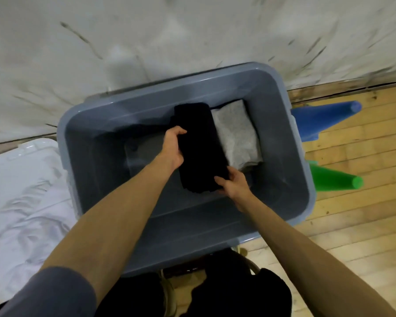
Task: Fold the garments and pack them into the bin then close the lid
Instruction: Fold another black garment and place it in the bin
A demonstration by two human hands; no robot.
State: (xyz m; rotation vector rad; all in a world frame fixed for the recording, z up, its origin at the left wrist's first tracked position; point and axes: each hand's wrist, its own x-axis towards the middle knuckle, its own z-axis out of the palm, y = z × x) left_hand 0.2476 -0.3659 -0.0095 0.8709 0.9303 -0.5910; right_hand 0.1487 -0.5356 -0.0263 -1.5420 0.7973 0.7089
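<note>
Both hands are down inside the bin [71, 143], holding a folded black garment [199, 147]. The left hand [173, 148] grips its left edge about halfway along, thumb over the top and fingers curled round the side. The right hand [234, 185] pinches the near right corner, thumb lying on the cloth and fingers tucked beneath. Both forearms are bare; a grey sleeve [55, 294] shows at the near left.

The black garment lies lengthwise, near to far, in the middle of the bin. Just to its right, touching it, lies a folded grey garment [237, 133] against the bin's far right corner. Left of the black one the bin's floor is bare.

The bin is grey, rectangular and open, standing on a wooden floor [352, 213]. A scuffed white wall [169, 30] runs behind it. To the left lies a white lid [30, 148] partly under crumpled white cloth [21, 202]. To the right, just beyond the bin's rim, a blue cone [325, 117] and a green cone [334, 179] lie on their sides, tips pointing right. Dark cloth [226, 294] lies at the near edge.
</note>
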